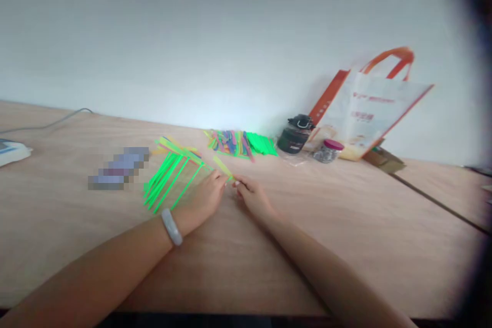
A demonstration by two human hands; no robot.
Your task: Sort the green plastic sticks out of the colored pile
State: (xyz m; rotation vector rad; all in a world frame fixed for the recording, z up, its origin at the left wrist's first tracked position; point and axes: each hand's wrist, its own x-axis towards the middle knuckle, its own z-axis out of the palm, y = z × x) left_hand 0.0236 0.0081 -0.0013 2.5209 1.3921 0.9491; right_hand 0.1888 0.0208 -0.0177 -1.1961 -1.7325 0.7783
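The right hand (pixel 255 197) has thumb and finger clamped on the near end of a yellow strip (pixel 222 166). The left hand (pixel 207 197) bunches its fingers at that end; blur hides whether they grip. Green strips (pixel 159 178) lie leftward on the wooden table (pixel 380 225). Farther back are mixed coloured strips (pixel 229 143), a dark bottle (pixel 294 138), a bag (pixel 371 107) and a pale wall (pixel 184 36).

A black bottle (pixel 293 138) and pink-lidded jar (pixel 328 152) stand near a white bag (pixel 374 113).

Soft light washed the wall (pixel 184 46), brightest low down; blur smeared the bag (pixel 372 113), black swallowed the right edge!
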